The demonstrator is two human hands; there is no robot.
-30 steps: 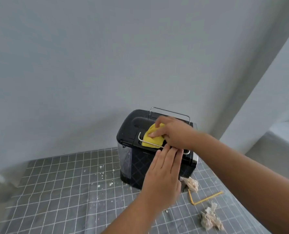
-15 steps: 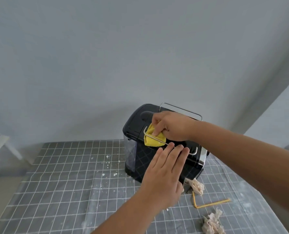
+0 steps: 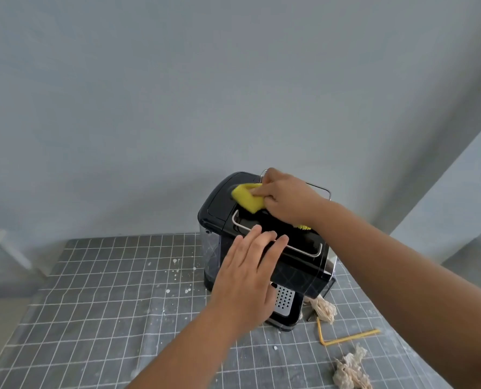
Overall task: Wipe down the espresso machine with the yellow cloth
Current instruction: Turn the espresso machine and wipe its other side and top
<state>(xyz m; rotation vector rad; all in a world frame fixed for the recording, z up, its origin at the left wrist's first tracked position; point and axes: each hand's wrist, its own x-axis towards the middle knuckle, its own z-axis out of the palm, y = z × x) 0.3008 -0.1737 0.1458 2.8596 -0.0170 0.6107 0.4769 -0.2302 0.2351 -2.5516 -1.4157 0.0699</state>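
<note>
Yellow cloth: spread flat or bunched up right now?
Bunched. The yellow cloth is a folded wad under the right hand, pressed on top of the espresso machine.

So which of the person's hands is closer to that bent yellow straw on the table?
The left. The left hand rests flat on the espresso machine's front edge, up and left of the yellow straw. The right hand is farther back on the machine's top, holding the yellow cloth.
</note>
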